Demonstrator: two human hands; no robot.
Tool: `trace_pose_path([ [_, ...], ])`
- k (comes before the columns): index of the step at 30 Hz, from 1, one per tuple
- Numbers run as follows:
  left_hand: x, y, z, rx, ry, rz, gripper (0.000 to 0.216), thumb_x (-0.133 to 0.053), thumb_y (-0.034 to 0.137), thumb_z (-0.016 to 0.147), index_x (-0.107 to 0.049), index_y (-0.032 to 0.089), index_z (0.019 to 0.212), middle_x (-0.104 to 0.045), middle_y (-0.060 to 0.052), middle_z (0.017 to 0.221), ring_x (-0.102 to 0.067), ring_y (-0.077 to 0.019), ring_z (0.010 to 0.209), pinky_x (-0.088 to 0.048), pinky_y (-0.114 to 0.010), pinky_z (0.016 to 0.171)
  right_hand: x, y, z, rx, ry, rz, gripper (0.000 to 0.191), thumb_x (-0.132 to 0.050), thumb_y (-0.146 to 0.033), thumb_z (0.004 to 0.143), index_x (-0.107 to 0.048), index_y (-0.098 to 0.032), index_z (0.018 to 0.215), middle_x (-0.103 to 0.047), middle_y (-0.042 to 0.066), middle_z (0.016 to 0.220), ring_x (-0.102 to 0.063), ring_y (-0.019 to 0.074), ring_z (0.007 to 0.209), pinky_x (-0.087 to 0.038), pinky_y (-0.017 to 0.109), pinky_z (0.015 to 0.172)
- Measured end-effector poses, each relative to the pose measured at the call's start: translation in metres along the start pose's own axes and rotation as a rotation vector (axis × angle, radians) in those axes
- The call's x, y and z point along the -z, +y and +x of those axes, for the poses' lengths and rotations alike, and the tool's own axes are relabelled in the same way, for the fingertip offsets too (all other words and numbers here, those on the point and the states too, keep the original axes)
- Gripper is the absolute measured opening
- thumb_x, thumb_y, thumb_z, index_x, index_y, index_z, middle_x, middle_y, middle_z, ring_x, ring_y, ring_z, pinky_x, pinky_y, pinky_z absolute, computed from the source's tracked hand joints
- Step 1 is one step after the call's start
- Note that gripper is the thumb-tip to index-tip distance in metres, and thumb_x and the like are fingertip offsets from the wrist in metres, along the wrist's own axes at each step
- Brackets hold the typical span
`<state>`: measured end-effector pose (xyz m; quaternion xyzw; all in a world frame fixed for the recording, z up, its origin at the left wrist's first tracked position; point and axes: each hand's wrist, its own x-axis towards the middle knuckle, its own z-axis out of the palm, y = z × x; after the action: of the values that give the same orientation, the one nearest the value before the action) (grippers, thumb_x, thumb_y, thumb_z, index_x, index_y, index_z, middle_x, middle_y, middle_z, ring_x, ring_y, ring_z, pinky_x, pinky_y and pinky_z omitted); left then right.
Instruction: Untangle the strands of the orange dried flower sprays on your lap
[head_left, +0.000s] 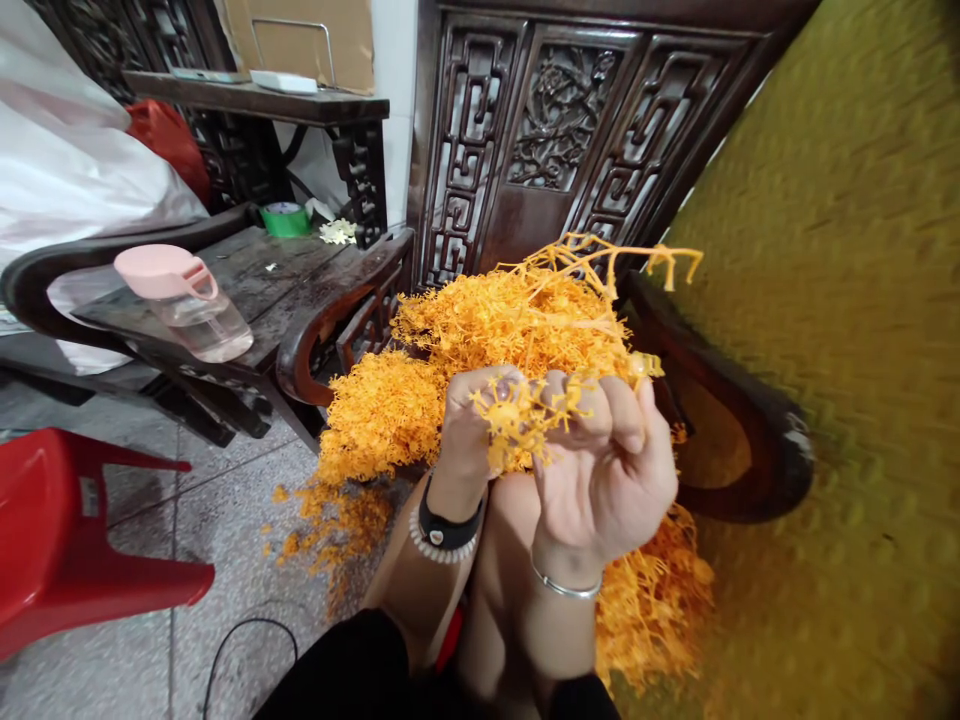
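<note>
My left hand [463, 425], with a black band and pale beads at the wrist, is closed around orange branched plastic flower pieces [517, 415]. Against it, my right hand [607, 460] shows its palm with the fingers curled in. Orange bits poke out past its fingertips and thumb, and its grip partly hides what it holds. Just beyond both hands rises a big heap of the same orange pieces [487, 320]. A thin branching orange stem [607, 262] sticks up from the top of the heap.
To the left, a pink-lidded bottle [214, 315] and green tape [285, 219] are on a dark wooden bench [262, 255]. A red stool [67, 540] stands on the floor at lower left. More orange pieces [656, 600] lie at lower right, beside a yellow-brown textured surface [840, 400].
</note>
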<state>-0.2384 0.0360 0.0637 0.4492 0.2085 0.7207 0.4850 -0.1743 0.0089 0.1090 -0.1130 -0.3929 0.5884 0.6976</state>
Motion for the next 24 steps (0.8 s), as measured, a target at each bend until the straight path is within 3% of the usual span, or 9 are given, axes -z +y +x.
trace_pose_path([
  [5,0.011,0.022,0.003,-0.161,0.034,-0.258,0.053,-0.040,0.056,0.084,-0.019,0.019,0.053,-0.005,0.010,0.036,-0.005,-0.0037,0.028,-0.014,-0.018,0.027,0.009,-0.010,0.002,0.001,0.035,0.058,0.044,-0.043,-0.027,0.089,-0.015,-0.021,0.055,-0.007,-0.008,0.046,-0.010,0.0096,0.042,-0.034,0.025,0.046],
  [7,0.017,0.031,0.005,-0.250,-0.026,-0.435,0.048,-0.042,0.044,0.086,-0.019,0.018,0.053,-0.004,0.010,0.034,-0.002,-0.0036,0.027,-0.012,-0.017,0.027,0.013,-0.013,0.004,0.022,0.109,0.101,0.042,-0.044,-0.026,0.089,-0.020,-0.021,0.055,-0.010,-0.008,0.047,-0.013,0.0093,0.042,-0.036,0.024,0.050],
  [9,0.019,0.036,0.006,-0.277,-0.121,-0.505,0.043,-0.045,0.037,0.085,-0.027,0.018,0.051,-0.012,0.009,0.034,-0.009,-0.0039,0.027,-0.015,-0.017,0.029,0.015,-0.013,0.005,0.034,0.155,0.114,0.039,-0.045,-0.029,0.088,-0.026,-0.021,0.055,-0.014,-0.008,0.047,-0.018,0.0094,0.043,-0.040,0.024,0.057],
  [11,0.018,0.038,0.007,-0.247,-0.163,-0.445,0.037,-0.045,0.036,0.086,-0.039,0.018,0.053,-0.017,0.009,0.035,-0.013,-0.0042,0.029,-0.017,-0.017,0.031,0.014,-0.012,0.006,0.033,0.145,0.088,0.037,-0.045,-0.033,0.088,-0.031,-0.021,0.056,-0.017,-0.008,0.048,-0.023,0.0093,0.044,-0.042,0.025,0.062],
  [14,0.013,0.033,0.008,-0.204,-0.107,-0.362,0.030,-0.046,0.035,0.085,-0.051,0.018,0.060,-0.020,0.009,0.037,-0.013,-0.0038,0.030,-0.017,-0.017,0.033,0.011,-0.011,0.006,0.022,0.102,0.016,0.037,-0.044,-0.037,0.088,-0.034,-0.021,0.056,-0.021,-0.007,0.049,-0.024,0.0092,0.043,-0.041,0.024,0.058],
  [18,0.011,0.023,0.010,-0.132,-0.018,-0.256,0.029,-0.048,0.033,0.081,-0.047,0.017,0.057,-0.024,0.008,0.039,-0.017,-0.0042,0.033,-0.017,-0.018,0.035,0.008,-0.011,0.007,0.049,0.099,-0.042,0.038,-0.040,-0.037,0.089,-0.034,-0.020,0.056,-0.023,-0.006,0.051,-0.025,0.0090,0.045,-0.035,0.022,0.049],
  [24,0.013,0.014,0.006,0.009,-0.086,0.102,0.031,-0.048,0.037,0.081,-0.042,0.018,0.057,-0.031,0.004,0.049,-0.026,-0.0070,0.041,-0.019,-0.021,0.037,0.007,-0.012,0.005,0.019,0.085,-0.147,0.038,-0.034,-0.040,0.091,-0.037,-0.020,0.058,-0.025,-0.004,0.055,-0.027,0.0097,0.048,-0.032,0.023,0.047],
])
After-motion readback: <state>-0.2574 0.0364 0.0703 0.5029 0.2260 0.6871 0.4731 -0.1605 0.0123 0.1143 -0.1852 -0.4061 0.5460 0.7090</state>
